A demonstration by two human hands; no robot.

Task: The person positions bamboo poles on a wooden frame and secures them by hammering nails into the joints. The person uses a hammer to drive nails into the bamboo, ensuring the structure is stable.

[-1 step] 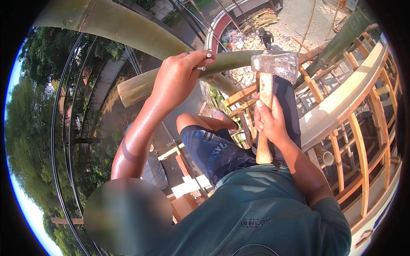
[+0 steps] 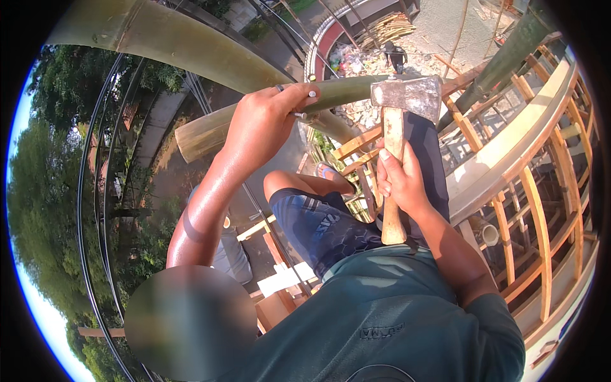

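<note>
We pinch nails point(image 2: 301, 117), partly hidden, in our left hand point(image 2: 266, 122) at eleven o'clock; our right hand point(image 2: 405, 179), at three, grips a hatchet point(image 2: 394, 130).

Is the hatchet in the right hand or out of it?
In it: the right hand is closed on the wooden handle of the hatchet, with the metal head beyond the grip.

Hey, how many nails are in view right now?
2 visible: the upper nail and the lower nail, both in the left hand, whose grip may hide more.
</note>
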